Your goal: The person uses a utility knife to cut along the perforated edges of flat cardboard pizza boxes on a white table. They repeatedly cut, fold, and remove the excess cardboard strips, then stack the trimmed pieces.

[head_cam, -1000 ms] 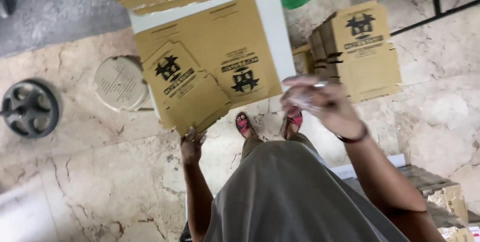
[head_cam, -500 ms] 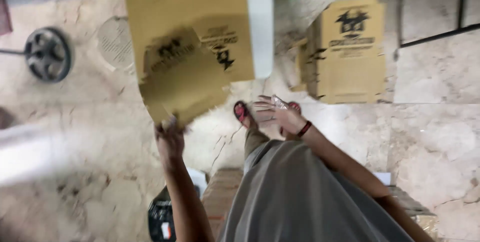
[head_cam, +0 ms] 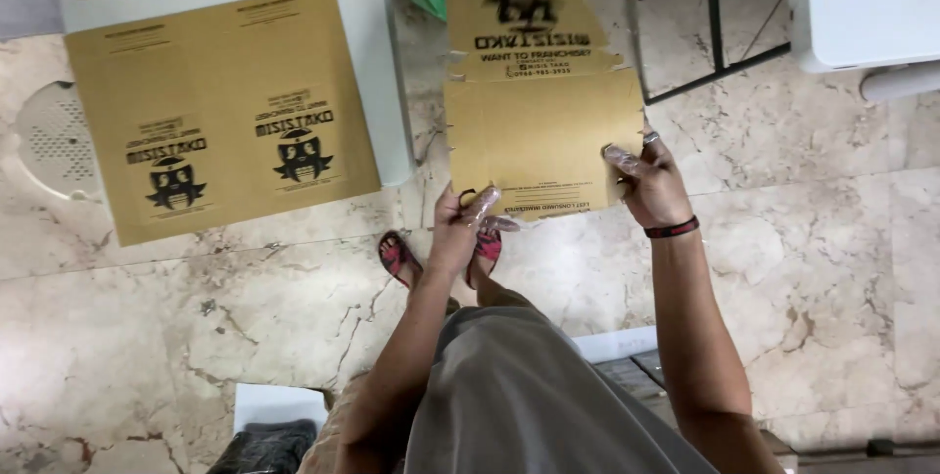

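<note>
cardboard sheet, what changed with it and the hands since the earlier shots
Both hands have taken hold of a flat cardboard sheet: the left hand grips its near left corner, the right hand its near right edge, holding it up. Earlier the left hand held a sheet alone. The cardboard stack stays put.

A packing workroom: marble floor (head_cam: 196, 337), stacked flat printed cardboard box blanks (head_cam: 220, 107), white table (head_cam: 377, 63).
</note>
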